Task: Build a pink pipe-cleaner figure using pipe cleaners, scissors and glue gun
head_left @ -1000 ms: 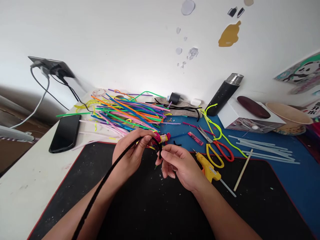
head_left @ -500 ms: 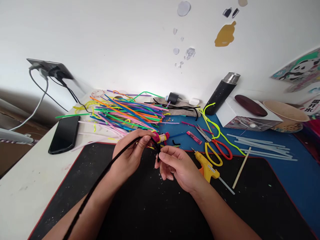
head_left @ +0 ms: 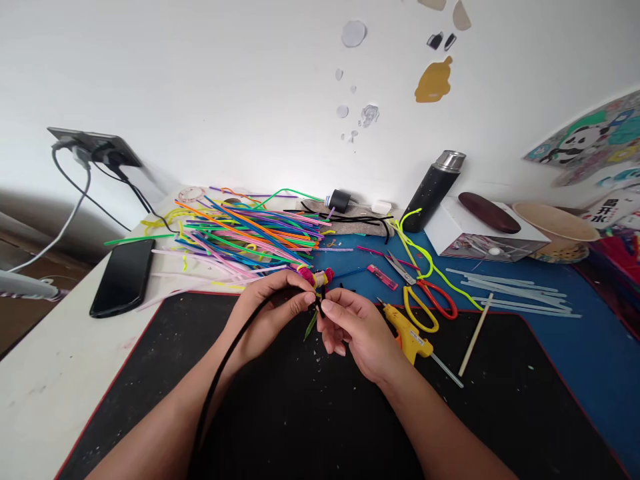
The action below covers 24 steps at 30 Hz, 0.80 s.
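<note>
My left hand (head_left: 267,310) is closed round a small pink and cream pipe-cleaner figure (head_left: 316,276), held above the black mat (head_left: 310,413). A long black pipe cleaner (head_left: 225,363) runs from the figure down along my left forearm. My right hand (head_left: 357,328) pinches the short black end of that pipe cleaner just under the figure. A thin green stem (head_left: 310,325) hangs below the two hands.
A heap of coloured pipe cleaners (head_left: 245,233) lies behind the hands, a black phone (head_left: 123,277) to the left. To the right are a yellow glue gun (head_left: 410,333), scissors (head_left: 425,297), glue sticks (head_left: 510,290), a wooden stick (head_left: 475,333), a black flask (head_left: 433,190) and a white box (head_left: 483,237).
Both hands have drawn closer together, and the right fingers have closed on the black end under the figure. The long black pipe cleaner has swung nearer my left arm. The view shifted slightly.
</note>
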Available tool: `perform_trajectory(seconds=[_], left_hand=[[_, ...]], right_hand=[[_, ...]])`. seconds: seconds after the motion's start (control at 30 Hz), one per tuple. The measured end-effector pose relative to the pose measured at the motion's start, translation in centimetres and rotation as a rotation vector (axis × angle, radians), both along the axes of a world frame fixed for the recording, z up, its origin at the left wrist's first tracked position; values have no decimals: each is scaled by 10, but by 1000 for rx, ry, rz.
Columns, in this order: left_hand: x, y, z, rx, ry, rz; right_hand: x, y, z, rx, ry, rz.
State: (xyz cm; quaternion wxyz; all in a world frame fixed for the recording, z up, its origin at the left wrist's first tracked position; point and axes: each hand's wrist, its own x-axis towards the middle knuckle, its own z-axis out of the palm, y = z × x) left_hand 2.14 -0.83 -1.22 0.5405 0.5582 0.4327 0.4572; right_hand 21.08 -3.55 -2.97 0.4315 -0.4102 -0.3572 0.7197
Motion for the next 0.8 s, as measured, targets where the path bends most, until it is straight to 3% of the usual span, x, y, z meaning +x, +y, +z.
perform_trajectory(seconds=[0.23, 0.5, 0.8], left_hand=[[5, -3, -1, -5, -66, 168], [4, 0, -4, 9, -35, 37], [-4, 2, 2, 40, 19, -65]], right_hand=[[-3, -2, -2, 85, -52, -58], [1, -2, 0, 162, -139, -111], [4, -4, 3, 185, -192, -67]])
